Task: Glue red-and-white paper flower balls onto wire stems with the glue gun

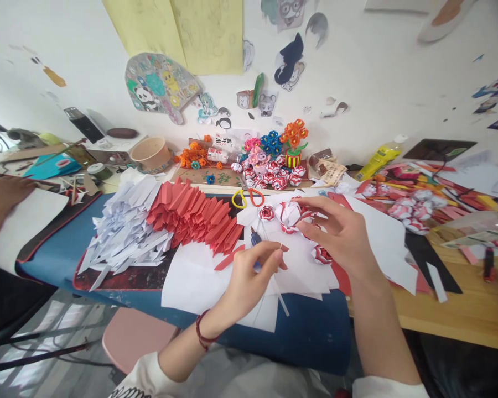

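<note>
Over the white paper sheets (191, 282), my left hand (253, 276) is closed in a pinch, and what lies between its fingertips is too small to make out. A blue-handled tool (255, 237), partly hidden, lies just behind this hand. My right hand (340, 232) curves its thumb and fingers around the right side of a white-and-red paper flower (289, 215). A smaller paper flower (266, 213) sits to its left, and another one (321, 254) lies below my right palm. A thin translucent stick (283, 304) rests on the sheets below my left hand.
Folded red paper pieces (195, 215) and white ones (126, 232) are heaped at left. Scissors (248, 198) lie behind the flowers. Finished paper flowers (274, 174) line the wall. A yellow bottle (379, 158) stands at right. Another person's hand (8, 193) rests at far left.
</note>
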`<state>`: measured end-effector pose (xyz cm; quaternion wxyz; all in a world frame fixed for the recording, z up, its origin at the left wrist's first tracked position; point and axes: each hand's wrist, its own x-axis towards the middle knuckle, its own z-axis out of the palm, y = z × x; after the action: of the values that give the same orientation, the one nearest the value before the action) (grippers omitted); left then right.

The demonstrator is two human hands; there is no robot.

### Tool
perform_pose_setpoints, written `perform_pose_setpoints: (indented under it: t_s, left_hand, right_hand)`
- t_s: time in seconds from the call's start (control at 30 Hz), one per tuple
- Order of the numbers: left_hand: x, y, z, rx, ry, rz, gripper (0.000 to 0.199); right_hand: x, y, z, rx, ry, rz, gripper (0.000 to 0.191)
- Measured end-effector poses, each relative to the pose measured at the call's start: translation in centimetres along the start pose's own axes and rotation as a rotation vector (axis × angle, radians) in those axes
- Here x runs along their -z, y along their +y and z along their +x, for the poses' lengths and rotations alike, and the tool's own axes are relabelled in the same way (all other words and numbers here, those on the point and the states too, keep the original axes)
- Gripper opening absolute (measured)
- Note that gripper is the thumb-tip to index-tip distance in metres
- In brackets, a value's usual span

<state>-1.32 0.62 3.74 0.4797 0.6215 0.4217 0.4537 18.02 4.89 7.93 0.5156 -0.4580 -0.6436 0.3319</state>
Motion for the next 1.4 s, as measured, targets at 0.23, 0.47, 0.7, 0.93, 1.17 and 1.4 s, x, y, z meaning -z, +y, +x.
perform_pose_setpoints:
  t_s: [0.23, 0.47, 0.7, 0.93, 1.17, 1.4]
  left_hand:
    - [-0.5, -0.2, 0.0, 0.024, 0.08, -0.136, 0.031]
    - [-1.3, -0.2, -0.6, -0.174, 0.246, 0.134, 0.015]
    - [-1.2, -0.2, -1.0, -0.365, 0.284, 0.384, 0.016]
    - [-0.8, 0.0, -1.2, -0.455, 0.28, 0.467, 0.019]
    - [-0.8, 0.0, -1.2, -0.578, 0.322, 0.486, 0.023]
    - [-0.6, -0.1, -1.2, -0.582, 0.312, 0.481, 0.023]
  right_hand:
    - [0.0, -0.2, -0.1, 0.014, -0.024, -0.066, 0.037]
    - [-0.2, -0.5, -0.4, -0.011, -0.01, -0.058, 0.036]
    - [-0.1, -0.3, -0.5, -0.018, -0.007, -0.036, 0.033]
    - [0.0, -0.6, -0.6, -0.015, -0.02, -0.044, 0.032]
    - [-0.1, -0.8, -0.6, -0.008, -0.052, -0.022, 0.034]
    - [-0.3, -1.1, -0.7, -0.031, -0.059, -0.009, 0.034]
